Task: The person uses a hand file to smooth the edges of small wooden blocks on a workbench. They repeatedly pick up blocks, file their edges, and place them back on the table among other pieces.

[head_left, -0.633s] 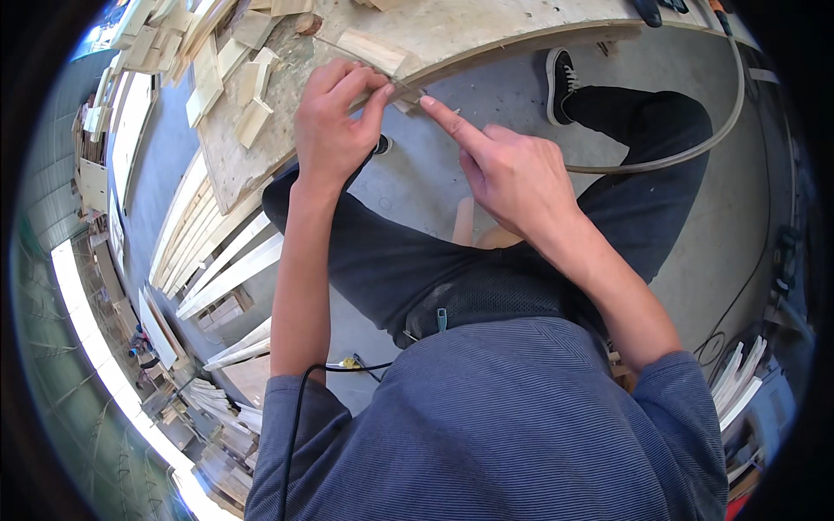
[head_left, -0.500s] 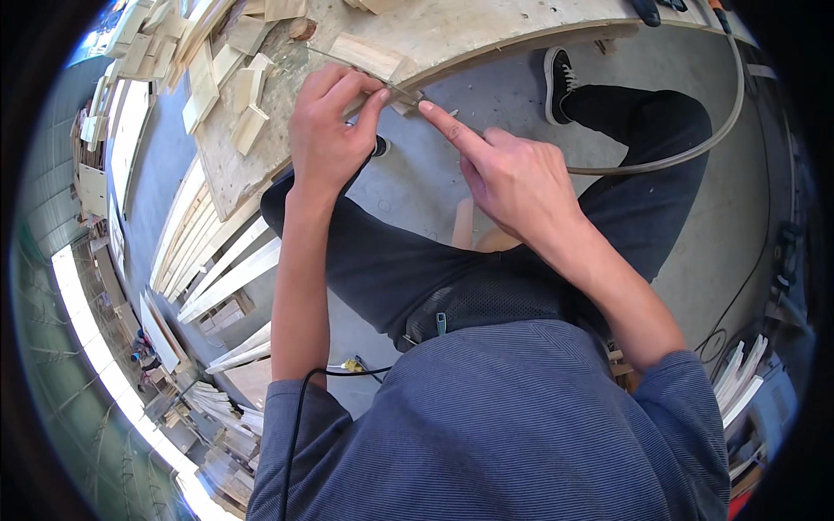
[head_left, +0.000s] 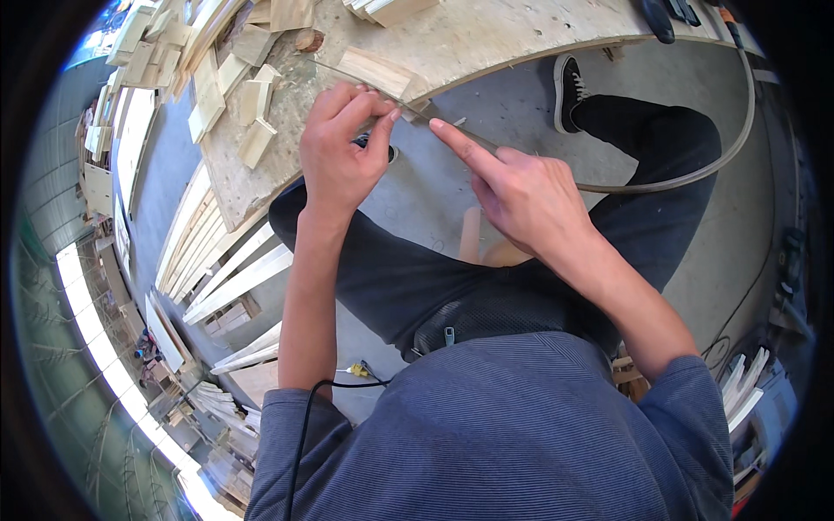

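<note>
A long, thin, greyish-brown strip or hose (head_left: pixel 667 184) curves round from the right and passes into my right hand (head_left: pixel 532 195). My right hand is curled round it, with the index finger stretched along it. A thin dark rod-like length (head_left: pixel 415 111) shows past that fingertip and runs up left over the bench edge; whether it is one piece with the strip I cannot tell. Thumb and fingers of my left hand (head_left: pixel 345 143) pinch this thin length. Just beyond it a pale wood block (head_left: pixel 375 71) lies at the edge of the plywood bench (head_left: pixel 512 35).
Small wood offcuts (head_left: pixel 254 100) lie at the bench's left. Black-handled tools (head_left: pixel 658 19) and an orange-and-black handle (head_left: pixel 728 22) are at the upper right. Long boards (head_left: pixel 239 282) lie at left. My legs straddle the space below the bench; a black cable (head_left: pixel 300 434) crosses my left sleeve.
The whole view has shifted slightly, so bench and hands sit a little lower and to the right. Both hands keep their holds, and a little more gap shows between their fingertips.
</note>
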### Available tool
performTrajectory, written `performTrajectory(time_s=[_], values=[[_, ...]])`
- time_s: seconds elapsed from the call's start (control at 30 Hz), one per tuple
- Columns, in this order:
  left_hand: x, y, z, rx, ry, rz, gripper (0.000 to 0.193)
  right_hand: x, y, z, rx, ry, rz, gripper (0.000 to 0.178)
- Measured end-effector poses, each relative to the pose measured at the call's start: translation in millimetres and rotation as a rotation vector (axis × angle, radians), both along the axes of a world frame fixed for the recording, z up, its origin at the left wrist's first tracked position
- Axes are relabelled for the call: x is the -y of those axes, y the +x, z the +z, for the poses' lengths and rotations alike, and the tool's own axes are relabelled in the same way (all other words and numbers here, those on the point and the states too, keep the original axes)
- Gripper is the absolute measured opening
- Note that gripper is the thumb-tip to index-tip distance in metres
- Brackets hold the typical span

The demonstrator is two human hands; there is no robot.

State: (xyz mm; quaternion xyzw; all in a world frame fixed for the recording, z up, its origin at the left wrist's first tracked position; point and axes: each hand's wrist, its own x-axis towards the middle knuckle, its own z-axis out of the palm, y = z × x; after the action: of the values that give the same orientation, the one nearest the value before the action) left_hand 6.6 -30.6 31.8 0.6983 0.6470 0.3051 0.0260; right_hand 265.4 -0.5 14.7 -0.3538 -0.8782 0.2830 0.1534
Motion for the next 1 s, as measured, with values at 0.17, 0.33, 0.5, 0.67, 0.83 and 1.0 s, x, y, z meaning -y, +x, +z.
performTrajectory(time_s=[0.17, 0.33, 0.5, 0.67, 0.83, 1.0], values=[[-1.6, -0.6, 0.6, 0.012, 0.014, -0.015, 0.009, -2.9, -4.3, -4.5, -0.038, 0.029, -0.02, 0.084], [-1.9, 2.6, 10.6, -0.053, -0.038, 0.001, 0.008, -0.2, -3.2, -3.7, -0.03, 0.001, -0.012, 0.082], [-2.0, 2.1, 11.6, -0.076, -0.042, 0.014, 0.008, 1.6, -0.6, -2.3, -0.028, 0.015, -0.004, 0.082], [-2.8, 5.4, 16.1, -0.01, -0.056, 0.012, 0.011, -3.3, 0.2, -8.7, 0.004, -0.002, 0.017, 0.086], [-3.1, 4.1, 6.0, -0.012, 0.013, 0.023, 0.011, -0.4, -3.1, -20.3, -0.089, 0.017, -0.023, 0.086], [-2.0, 0.9, 7.2, 0.017, -0.009, 0.037, 0.012, -1.9, 1.9, -23.9, -0.084, 0.022, -0.003, 0.089]])
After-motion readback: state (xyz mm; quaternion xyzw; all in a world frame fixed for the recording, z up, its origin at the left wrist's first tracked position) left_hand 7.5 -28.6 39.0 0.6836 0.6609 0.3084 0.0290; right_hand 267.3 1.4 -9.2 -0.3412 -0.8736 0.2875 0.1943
